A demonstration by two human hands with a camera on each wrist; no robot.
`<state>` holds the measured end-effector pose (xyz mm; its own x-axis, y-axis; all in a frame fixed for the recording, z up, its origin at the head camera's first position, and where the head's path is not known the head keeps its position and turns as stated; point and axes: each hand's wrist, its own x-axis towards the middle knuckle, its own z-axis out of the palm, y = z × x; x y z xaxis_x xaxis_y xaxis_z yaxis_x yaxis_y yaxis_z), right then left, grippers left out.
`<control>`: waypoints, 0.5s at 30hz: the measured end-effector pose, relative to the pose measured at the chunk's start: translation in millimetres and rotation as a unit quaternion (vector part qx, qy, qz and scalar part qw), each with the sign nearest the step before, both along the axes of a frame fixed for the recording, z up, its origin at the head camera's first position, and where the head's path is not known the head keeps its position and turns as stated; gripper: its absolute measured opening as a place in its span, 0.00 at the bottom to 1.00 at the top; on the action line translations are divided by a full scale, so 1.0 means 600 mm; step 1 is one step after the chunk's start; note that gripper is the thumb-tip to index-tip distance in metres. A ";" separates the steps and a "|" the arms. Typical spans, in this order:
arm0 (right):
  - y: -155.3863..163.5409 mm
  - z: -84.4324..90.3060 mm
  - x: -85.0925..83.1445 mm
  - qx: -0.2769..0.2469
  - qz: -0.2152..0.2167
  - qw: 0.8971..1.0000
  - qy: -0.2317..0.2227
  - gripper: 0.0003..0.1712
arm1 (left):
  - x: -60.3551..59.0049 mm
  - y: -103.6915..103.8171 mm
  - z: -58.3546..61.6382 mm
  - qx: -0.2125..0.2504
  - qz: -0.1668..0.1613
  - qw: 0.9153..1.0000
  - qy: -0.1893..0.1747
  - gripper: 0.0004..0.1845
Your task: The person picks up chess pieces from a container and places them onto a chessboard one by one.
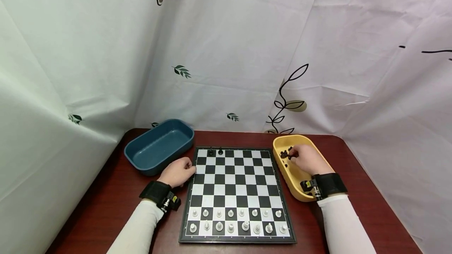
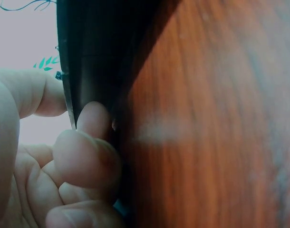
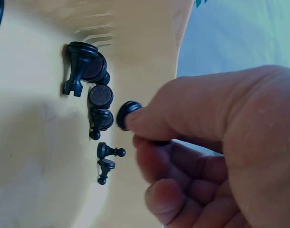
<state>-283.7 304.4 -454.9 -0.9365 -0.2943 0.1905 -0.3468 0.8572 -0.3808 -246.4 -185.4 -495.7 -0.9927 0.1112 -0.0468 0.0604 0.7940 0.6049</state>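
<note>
Down on the dark red table (image 1: 106, 207), the chessboard (image 1: 236, 195) sits dead centre, and everything is placed from it. Off the board's far left corner lies the blue tray (image 1: 159, 148), tilted a little and holding nothing that shows. Off the board's right edge, just beside it, sits the yellow tray (image 1: 296, 185), with a scatter of black pieces (image 3: 95, 102) lying on their sides against its far wall.

The left hand (image 1: 176, 171) rests on the table at the board's left edge, fingers curled loosely; the wrist view shows fingertips (image 2: 88, 156) pressed against the board's dark rim, nothing gripped between them.

The right hand (image 1: 305, 160) is down inside the yellow tray, to the right of the board, fingers bunched. In the wrist view the thumb and forefinger pinch a black piece (image 3: 128, 114) by its round base, right next to the loose ones on the tray floor; which piece it is cannot be told.

On the board's two nearest rows stand the white pieces (image 1: 236, 220), a full double line. At the board's far edge, toward its left corner, two black pieces (image 1: 215, 151) stand side by side on neighbouring squares.
</note>
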 end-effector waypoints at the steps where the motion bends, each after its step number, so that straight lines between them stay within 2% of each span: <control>1: -0.001 0.002 0.000 -0.003 -0.003 1.000 0.006 0.05 | 0.000 0.000 0.000 0.000 0.001 1.000 0.000 0.11; 9: -0.014 0.023 0.004 -0.011 -0.024 0.997 0.076 0.09 | -0.001 -0.002 -0.003 -0.003 0.003 1.000 -0.003 0.12; 15: -0.032 0.042 0.011 -0.027 -0.017 0.994 0.101 0.10 | -0.002 -0.002 -0.004 0.000 0.002 1.000 -0.002 0.12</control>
